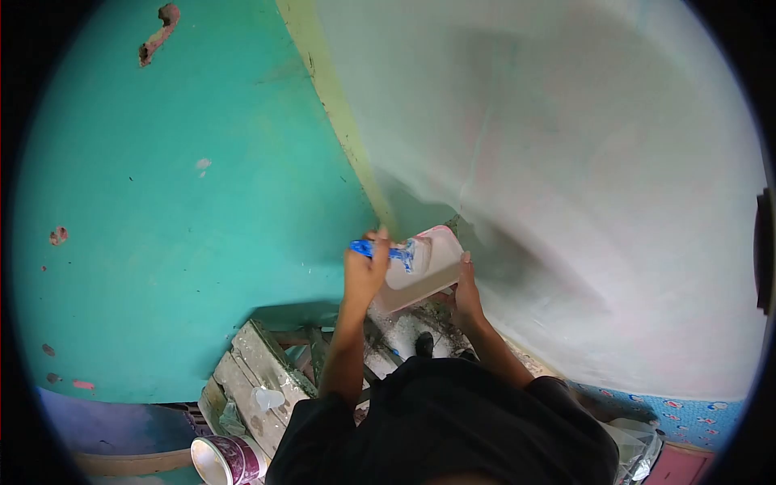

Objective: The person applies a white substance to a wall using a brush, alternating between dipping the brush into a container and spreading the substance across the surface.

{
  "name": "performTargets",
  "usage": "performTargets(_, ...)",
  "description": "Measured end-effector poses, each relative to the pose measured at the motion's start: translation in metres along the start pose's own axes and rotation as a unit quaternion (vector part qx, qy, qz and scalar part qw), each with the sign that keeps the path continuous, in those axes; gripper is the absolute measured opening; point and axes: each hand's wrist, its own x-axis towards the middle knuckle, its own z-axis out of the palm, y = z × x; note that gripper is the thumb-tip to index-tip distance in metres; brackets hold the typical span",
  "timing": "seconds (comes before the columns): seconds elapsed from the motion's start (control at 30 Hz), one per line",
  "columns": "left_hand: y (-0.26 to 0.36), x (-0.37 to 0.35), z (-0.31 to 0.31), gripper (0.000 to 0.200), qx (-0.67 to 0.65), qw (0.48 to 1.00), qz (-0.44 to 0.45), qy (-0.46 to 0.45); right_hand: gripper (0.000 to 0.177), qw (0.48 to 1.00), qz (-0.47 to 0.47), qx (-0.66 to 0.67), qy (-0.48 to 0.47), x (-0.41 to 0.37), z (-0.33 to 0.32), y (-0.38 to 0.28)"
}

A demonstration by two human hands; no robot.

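A paintbrush with a blue handle (399, 254) is gripped in my left hand (369, 263), its bristles over a shallow tray. The tray (436, 279) is pale with a pinkish rim and holds whitish paint. My right hand (466, 293) holds the tray's right side, fingers along its edge. Behind them, a green wall (202, 202) meets a whitish painted wall (550, 162) at a yellowish corner strip (343, 129). Whether the bristles touch the paint is unclear.
At the lower left stands a paint-spattered wooden bench (259, 372) with a clear plastic cup (269, 398) on it. A purple and white bucket (230, 461) is beside it. Plastic bags (634, 444) lie at the lower right, near blue patterned material (687, 416).
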Motion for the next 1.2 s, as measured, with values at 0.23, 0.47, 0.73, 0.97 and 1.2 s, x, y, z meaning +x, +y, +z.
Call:
performTargets(0.23,0.008,0.004,-0.014,0.031,-0.246,0.943,-0.188,0.122,0.070,0.999,-0.036,0.007,-0.012,0.018,-0.005,-0.002)
performTargets(0.47,0.000,0.006,-0.031,0.028,-0.371,0.894,-0.236,0.089,0.071,0.998,-0.035,0.044,0.003,0.017,0.003,-0.015)
performTargets(0.73,0.034,0.032,-0.042,0.031,-0.480,0.843,-0.244,0.001,0.072,0.998,-0.023,0.049,0.009,0.004,-0.026,0.014)
performTargets(0.97,0.209,0.159,-0.096,0.026,-0.363,0.932,0.006,-0.024,0.069,0.999,0.006,0.033,0.010,-0.008,-0.023,0.026)
performTargets(1.2,0.408,0.309,-0.126,0.024,-0.365,0.886,0.286,0.026,0.074,0.999,0.037,0.036,-0.010,-0.015,-0.033,0.037)
